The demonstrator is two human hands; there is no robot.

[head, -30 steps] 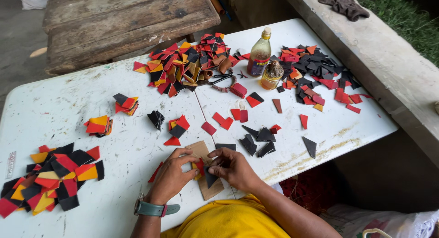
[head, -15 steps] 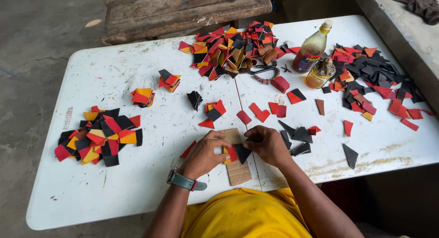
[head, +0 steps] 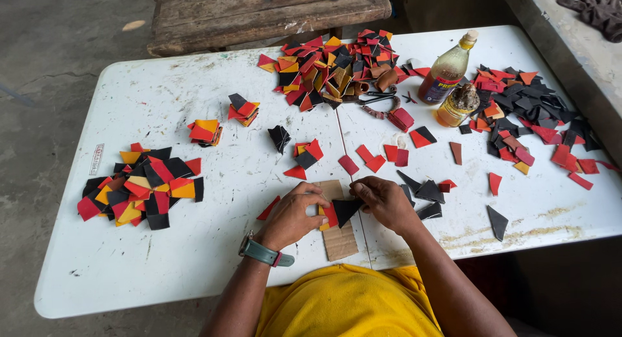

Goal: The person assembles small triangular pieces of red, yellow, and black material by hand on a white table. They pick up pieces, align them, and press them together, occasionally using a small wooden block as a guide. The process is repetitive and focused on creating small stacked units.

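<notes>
A black triangular piece (head: pixel 346 209) is shown pinched between the fingertips of both hands, held flat with one corner pointing toward the person, directly over the brown cardboard strip (head: pixel 338 236). A red piece (head: pixel 330 214) is seen just left of it, touching it and partly covered by its edge, with a sliver of yellow piece (head: pixel 322 211) showing at the red one's left side. The cardboard strip, a narrow rectangle, is laid lengthwise on the white desk (head: pixel 214 246), its near end pointing toward the person and its far end hidden beneath the pieces.
</notes>
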